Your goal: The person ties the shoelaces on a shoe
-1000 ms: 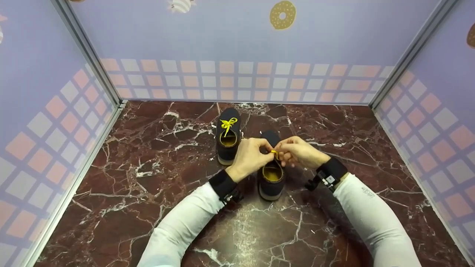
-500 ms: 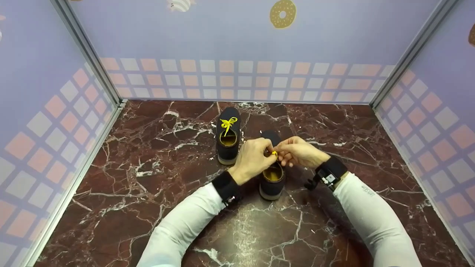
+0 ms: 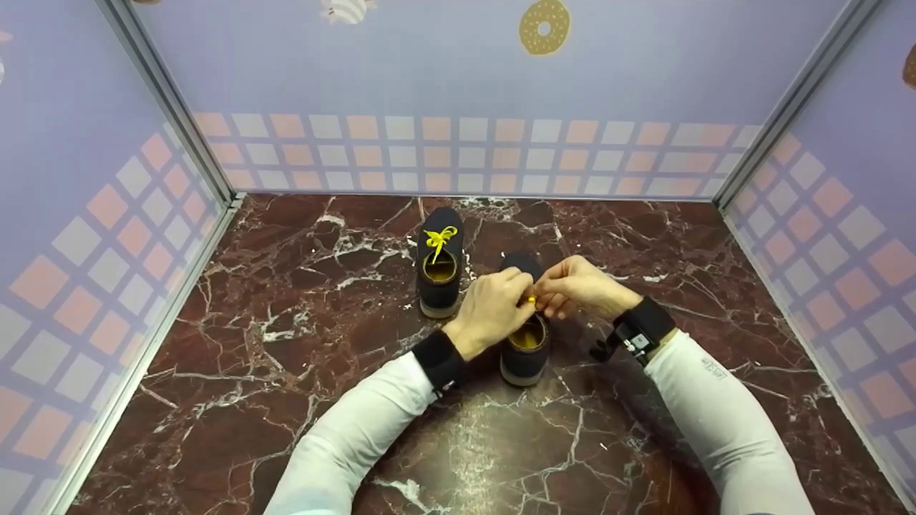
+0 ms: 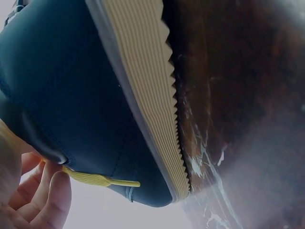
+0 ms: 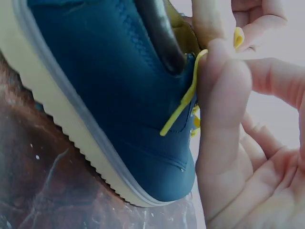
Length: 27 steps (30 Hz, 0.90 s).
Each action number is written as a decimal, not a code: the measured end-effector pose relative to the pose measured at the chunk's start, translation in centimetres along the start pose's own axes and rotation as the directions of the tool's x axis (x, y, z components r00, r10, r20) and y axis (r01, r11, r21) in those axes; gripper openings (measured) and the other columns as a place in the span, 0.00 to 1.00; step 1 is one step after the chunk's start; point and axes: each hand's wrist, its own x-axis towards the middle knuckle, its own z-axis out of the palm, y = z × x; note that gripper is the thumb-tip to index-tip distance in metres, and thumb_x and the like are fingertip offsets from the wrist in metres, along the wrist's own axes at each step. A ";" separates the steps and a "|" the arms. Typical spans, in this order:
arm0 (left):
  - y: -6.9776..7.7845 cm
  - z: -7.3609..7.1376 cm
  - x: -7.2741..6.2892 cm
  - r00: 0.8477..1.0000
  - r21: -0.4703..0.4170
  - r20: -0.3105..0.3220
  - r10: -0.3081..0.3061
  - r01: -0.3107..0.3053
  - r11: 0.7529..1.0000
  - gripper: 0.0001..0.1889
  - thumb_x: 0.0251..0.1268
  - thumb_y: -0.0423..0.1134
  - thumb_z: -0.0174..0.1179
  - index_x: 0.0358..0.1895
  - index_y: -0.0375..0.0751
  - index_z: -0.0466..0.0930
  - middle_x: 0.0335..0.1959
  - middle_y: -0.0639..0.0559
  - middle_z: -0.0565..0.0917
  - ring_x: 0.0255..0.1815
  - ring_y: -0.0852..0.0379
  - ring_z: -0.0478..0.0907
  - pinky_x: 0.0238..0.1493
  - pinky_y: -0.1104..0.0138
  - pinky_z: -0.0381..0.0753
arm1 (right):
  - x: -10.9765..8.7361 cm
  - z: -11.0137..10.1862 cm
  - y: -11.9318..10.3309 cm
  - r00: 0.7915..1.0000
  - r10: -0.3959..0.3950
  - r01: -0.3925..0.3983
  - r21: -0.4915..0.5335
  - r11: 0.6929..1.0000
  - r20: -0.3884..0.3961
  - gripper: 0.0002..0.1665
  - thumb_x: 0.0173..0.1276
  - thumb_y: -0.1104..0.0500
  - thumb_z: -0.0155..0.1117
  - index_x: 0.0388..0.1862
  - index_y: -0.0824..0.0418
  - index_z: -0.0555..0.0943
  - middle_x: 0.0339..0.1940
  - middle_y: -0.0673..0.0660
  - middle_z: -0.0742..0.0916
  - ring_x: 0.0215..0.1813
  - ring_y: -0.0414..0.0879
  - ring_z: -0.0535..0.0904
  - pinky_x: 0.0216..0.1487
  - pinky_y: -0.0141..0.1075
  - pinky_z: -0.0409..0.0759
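A dark shoe [image 3: 524, 366] with a yellow inside and a pale ridged sole stands on the floor, toe pointing away. Over its lacing, my left hand [image 3: 494, 307] and right hand [image 3: 578, 287] meet, fingertips close together. A small bit of yellow shoelace [image 3: 532, 300] shows between them. The right wrist view has my thumb and finger pinching the shoelace [image 5: 180, 113], one end hanging down the shoe's side. In the left wrist view, curled fingers [image 4: 55, 198] hold the shoelace [image 4: 93, 179], with an end sticking out. The knot area is mostly hidden behind the fingers.
Another dark shoe [image 3: 439, 293], its yellow lace tied in a bow [image 3: 440, 238], stands to the left and a little farther back. The floor [image 3: 322, 429] is dark red marble pattern. Patterned panels close in the back [image 3: 458, 71] and both sides.
My left hand has shifted slightly right and rolled over the lace, so less yellow shows. The right hand has risen a little. Both shoes stay in place.
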 end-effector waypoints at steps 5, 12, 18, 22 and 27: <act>-0.1 0.1 0.0 1.000 0.016 -0.013 0.016 -0.016 1.000 0.12 0.62 0.37 0.78 0.32 0.43 0.81 0.30 0.51 0.85 0.25 0.53 0.85 0.28 0.61 0.86 | 0.0 -0.2 0.0 0.999 -0.024 0.024 -0.008 1.000 0.023 0.11 0.81 0.62 0.69 0.49 0.70 0.92 0.30 0.52 0.95 0.25 0.38 0.88 0.26 0.28 0.85; 0.0 0.3 -0.2 0.997 0.056 -0.024 0.074 -0.072 0.996 0.10 0.62 0.36 0.78 0.34 0.43 0.83 0.32 0.51 0.86 0.26 0.52 0.86 0.29 0.61 0.87 | 0.3 -0.6 0.2 0.996 0.001 -0.007 0.069 0.998 0.085 0.09 0.81 0.67 0.67 0.44 0.61 0.93 0.30 0.52 0.94 0.24 0.37 0.87 0.26 0.27 0.84; -0.2 0.3 -0.5 0.993 0.028 -0.030 0.117 -0.117 0.993 0.08 0.61 0.33 0.77 0.36 0.42 0.85 0.35 0.52 0.87 0.30 0.52 0.87 0.34 0.62 0.89 | 1.0 -0.7 0.9 0.982 0.106 -0.137 0.204 0.969 0.156 0.18 0.85 0.66 0.55 0.39 0.58 0.90 0.26 0.50 0.91 0.22 0.35 0.84 0.24 0.25 0.82; -0.6 0.1 -0.6 0.998 -0.069 -0.013 0.069 -0.070 0.995 0.07 0.62 0.32 0.76 0.36 0.41 0.85 0.36 0.51 0.88 0.30 0.52 0.87 0.35 0.61 0.89 | 1.1 -0.4 1.1 0.980 0.133 -0.168 0.250 0.953 0.151 0.20 0.86 0.63 0.51 0.38 0.57 0.89 0.23 0.48 0.88 0.21 0.35 0.81 0.24 0.26 0.81; -1.2 -0.3 -0.8 0.999 -0.244 -0.004 -0.045 0.042 0.969 0.05 0.63 0.31 0.74 0.34 0.40 0.85 0.33 0.49 0.90 0.31 0.53 0.88 0.36 0.62 0.89 | 1.2 -0.1 0.9 0.985 0.134 -0.159 0.262 0.952 0.112 0.19 0.85 0.62 0.53 0.37 0.56 0.89 0.22 0.47 0.86 0.20 0.35 0.80 0.24 0.26 0.80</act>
